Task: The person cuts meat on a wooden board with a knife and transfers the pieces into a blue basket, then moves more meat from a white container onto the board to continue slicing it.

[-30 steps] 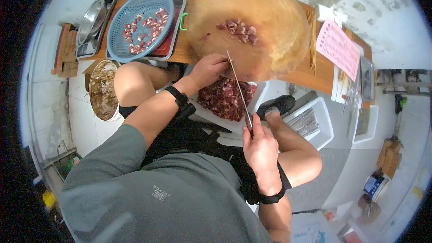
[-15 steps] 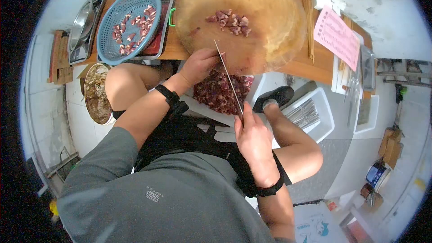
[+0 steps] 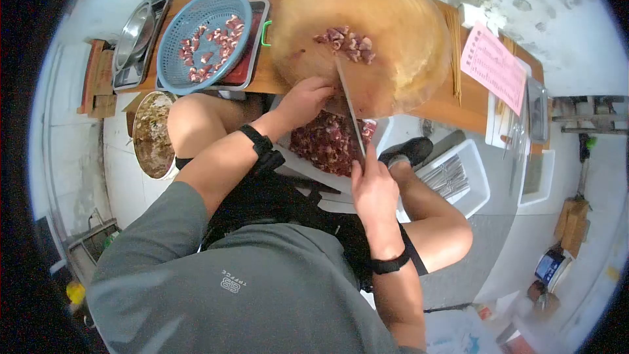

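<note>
My right hand [image 3: 375,190] is closed around the handle of a long-bladed knife [image 3: 350,101]. The blade points away from me, its tip over the near part of a round wooden chopping board [image 3: 386,6]. Beside the blade, at the board's near edge, my left hand [image 3: 306,101] has its fingers pinched on a small piece of meat, mostly hidden by the fingers. Several cut pieces of dark red meat [image 3: 345,44] lie in a small heap on the board, beyond the knife tip. Below the board's edge, a white tub [image 3: 385,132] holds a mass of raw red meat [image 3: 322,147].
A blue colander [image 3: 171,59] with meat pieces rests on a metal tray [image 3: 262,16] at left. Wooden skewers [image 3: 453,52] and a pink printed sheet [image 3: 493,65] lie at right. A white bin [image 3: 481,177] holding metal skewers and a soiled bucket [image 3: 152,134] stand on the floor.
The whole view has shifted slightly down and right. The knife blade stands a little more upright, and its tip is closer to the meat heap. My left fingers remain pinched beside the blade.
</note>
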`<state>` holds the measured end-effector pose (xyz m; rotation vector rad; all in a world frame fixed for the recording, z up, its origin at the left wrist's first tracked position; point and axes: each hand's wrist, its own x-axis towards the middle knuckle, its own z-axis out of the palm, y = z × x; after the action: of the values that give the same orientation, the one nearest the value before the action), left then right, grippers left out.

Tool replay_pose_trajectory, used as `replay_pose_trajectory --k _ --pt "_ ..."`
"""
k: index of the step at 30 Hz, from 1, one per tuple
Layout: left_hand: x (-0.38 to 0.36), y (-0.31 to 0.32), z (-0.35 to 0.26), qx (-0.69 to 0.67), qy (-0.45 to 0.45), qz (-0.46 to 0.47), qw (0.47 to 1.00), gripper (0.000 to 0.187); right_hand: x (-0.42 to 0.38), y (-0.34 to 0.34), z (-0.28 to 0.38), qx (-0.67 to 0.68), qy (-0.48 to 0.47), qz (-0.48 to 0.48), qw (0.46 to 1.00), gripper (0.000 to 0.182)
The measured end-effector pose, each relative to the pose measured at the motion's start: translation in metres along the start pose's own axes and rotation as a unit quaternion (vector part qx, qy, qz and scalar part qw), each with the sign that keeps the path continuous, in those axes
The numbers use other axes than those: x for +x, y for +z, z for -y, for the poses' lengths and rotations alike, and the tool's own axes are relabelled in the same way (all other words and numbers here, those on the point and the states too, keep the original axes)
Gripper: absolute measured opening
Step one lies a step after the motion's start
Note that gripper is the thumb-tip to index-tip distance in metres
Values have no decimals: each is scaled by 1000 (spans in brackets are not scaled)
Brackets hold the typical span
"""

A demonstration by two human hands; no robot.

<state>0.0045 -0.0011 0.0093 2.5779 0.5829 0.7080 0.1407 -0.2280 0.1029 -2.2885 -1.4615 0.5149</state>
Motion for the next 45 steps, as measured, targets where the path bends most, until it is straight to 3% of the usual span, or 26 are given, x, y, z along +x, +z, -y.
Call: replay_pose_trajectory --k 3,5,8,14,23,27,29,33,38,45 --pt "15 -1 -12 -17 -12 -22 1000 23 -2 -2 -17 28 38 -41 998 46" --pt "32 -5 -13 -77 -53 37 995 19 -3 -8 -25 110 17 -100 989 45" --pt "58 4 22 -8 -51 25 998 29 -12 -28 -20 140 15 -61 988 41" --pt "103 19 38 58 1 86 995 20 -30 -22 -23 152 8 -3 988 43" --pt "99 20 37 113 -14 138 984 19 -23 -24 -28 161 53 -52 984 40" --pt "85 13 37 114 -11 121 986 16 -22 -28 -25 148 38 -50 987 39" --pt "61 8 22 43 11 46 998 12 -26 -30 -21 149 43 -41 987 39" --pt "18 -3 -3 -17 48 39 998 11 -30 -24 -20 160 32 -26 986 40" --pt "3 -4 -4 -26 72 -21 997 22 -28 -24 -13 125 22 -20 992 43" --pt "-3 2 2 -26 68 -21 997 23 -29 -27 -3 94 7 -5 996 45"
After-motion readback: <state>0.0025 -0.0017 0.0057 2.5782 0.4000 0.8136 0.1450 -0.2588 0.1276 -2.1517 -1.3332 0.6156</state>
